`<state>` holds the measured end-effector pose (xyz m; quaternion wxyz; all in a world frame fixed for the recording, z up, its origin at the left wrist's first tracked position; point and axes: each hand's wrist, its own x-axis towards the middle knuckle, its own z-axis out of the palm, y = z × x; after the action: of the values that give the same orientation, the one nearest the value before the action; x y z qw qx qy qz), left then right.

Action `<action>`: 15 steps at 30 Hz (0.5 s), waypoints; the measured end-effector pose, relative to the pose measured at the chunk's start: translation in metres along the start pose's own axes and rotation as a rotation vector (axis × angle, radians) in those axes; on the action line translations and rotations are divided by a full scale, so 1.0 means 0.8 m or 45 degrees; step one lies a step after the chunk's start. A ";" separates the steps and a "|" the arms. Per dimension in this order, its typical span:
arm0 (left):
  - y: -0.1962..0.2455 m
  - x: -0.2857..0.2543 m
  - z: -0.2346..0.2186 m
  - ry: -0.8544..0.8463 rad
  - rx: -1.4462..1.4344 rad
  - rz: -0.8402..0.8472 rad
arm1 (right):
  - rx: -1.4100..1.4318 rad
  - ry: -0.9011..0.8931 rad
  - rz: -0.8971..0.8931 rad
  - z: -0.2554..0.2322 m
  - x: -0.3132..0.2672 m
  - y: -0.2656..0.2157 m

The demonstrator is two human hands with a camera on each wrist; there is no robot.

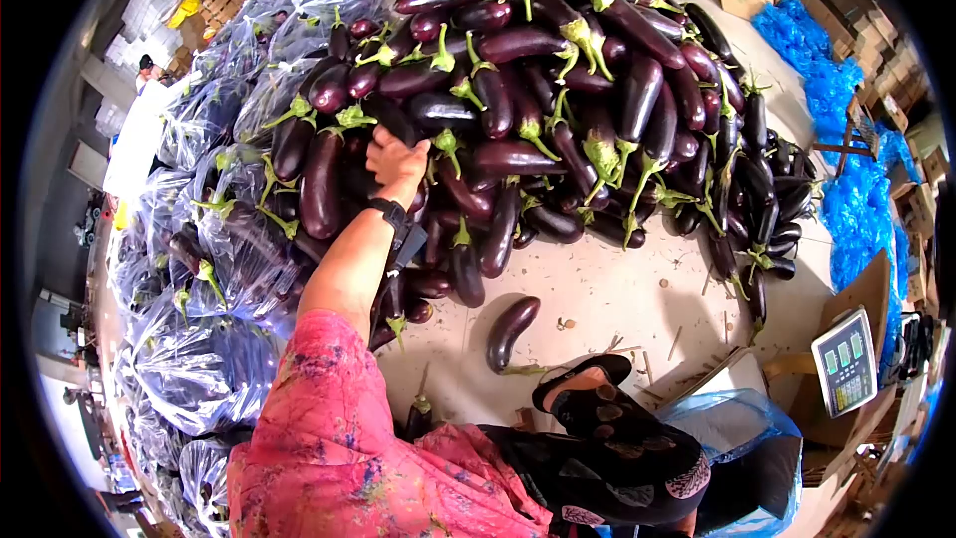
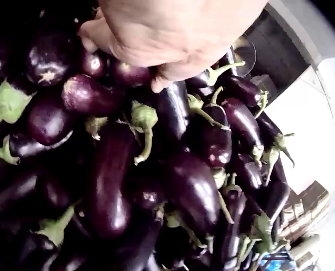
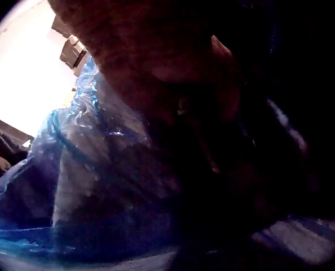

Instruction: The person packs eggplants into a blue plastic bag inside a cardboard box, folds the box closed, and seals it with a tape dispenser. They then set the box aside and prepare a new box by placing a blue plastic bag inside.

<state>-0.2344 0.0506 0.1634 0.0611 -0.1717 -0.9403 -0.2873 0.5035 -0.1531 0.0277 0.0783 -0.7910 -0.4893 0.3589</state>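
My left hand (image 1: 396, 161), with a black watch strap at the wrist, reaches into a large heap of eggplants. Its fingers and thumb are around the near end of a dark eggplant (image 1: 391, 118). In the left wrist view the same hand (image 2: 176, 34) bends down over the heap, its fingertips among glossy eggplants (image 2: 184, 186) with green stems. My right hand (image 3: 162, 62) shows only in the right wrist view, in deep shadow beside a blue plastic liner (image 3: 60, 135). A thin stem-like shape lies below its fingers; I cannot tell whether it is held.
Clear plastic bags of eggplants (image 1: 204, 364) are stacked along the left. A lone eggplant (image 1: 513, 334) lies on the floor by a sandalled foot (image 1: 583, 382). At right stand a digital scale display (image 1: 844, 363), a blue-lined box (image 1: 742, 428) and blue plastic sheeting (image 1: 856, 209).
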 end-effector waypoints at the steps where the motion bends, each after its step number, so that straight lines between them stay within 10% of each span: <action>1: 0.002 0.004 0.006 -0.044 0.001 -0.098 | 0.004 0.006 -0.002 0.000 -0.001 0.000; 7: -0.052 -0.071 0.006 -0.045 -0.341 0.236 | 0.003 -0.012 -0.043 -0.004 0.000 -0.005; 10: -0.060 -0.179 -0.062 -0.776 -0.939 0.033 | -0.020 -0.033 -0.082 -0.010 0.004 -0.009; 15: -0.166 -0.235 0.052 -0.944 -0.617 -0.020 | -0.063 -0.040 -0.112 -0.018 0.006 -0.012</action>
<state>-0.1069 -0.0837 0.0198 -0.3246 -0.2655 -0.8053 -0.4190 0.5071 -0.1413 0.0401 0.0669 -0.7646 -0.5335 0.3552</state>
